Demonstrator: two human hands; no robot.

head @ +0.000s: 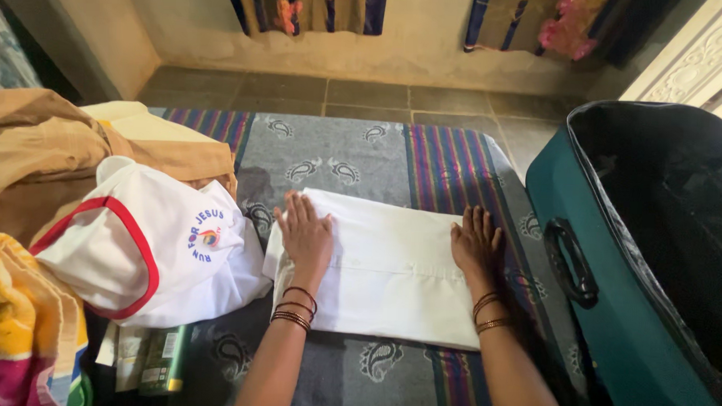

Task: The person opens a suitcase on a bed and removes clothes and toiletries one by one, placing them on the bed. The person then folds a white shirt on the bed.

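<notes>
A folded white cloth (391, 268) lies at the centre of the frame on a grey paisley spread (338, 158) with purple striped bands. The cloth forms a flat rectangle with a faint seam running across its middle; its near edge is straight, and its upper left corner sits under the left hand (305, 233). That hand is open, palm down, fingers together, pressing flat on the cloth's left end. The right hand (475, 243) is also open and flat, resting on the cloth's right edge with its fingers partly on the spread. Both wrists carry thin bangles.

Just left of the cloth, touching its left edge, lies a white garment (147, 255) with red trim and a small round print. Behind it, in the upper left, is a tan heap of cloth (51, 148), and in the lower left corner a yellow and pink towel (13, 327). A small green packet (163, 360) lies below the white garment.

At the right, an open teal suitcase (613, 316) with a black lining and a black handle stands close to the cloth's right edge, with only a narrow strip of spread between them. Bare spread shows above the cloth and below it, between the forearms. Beyond the spread's far edge lies a grey tiled floor (365, 95).
</notes>
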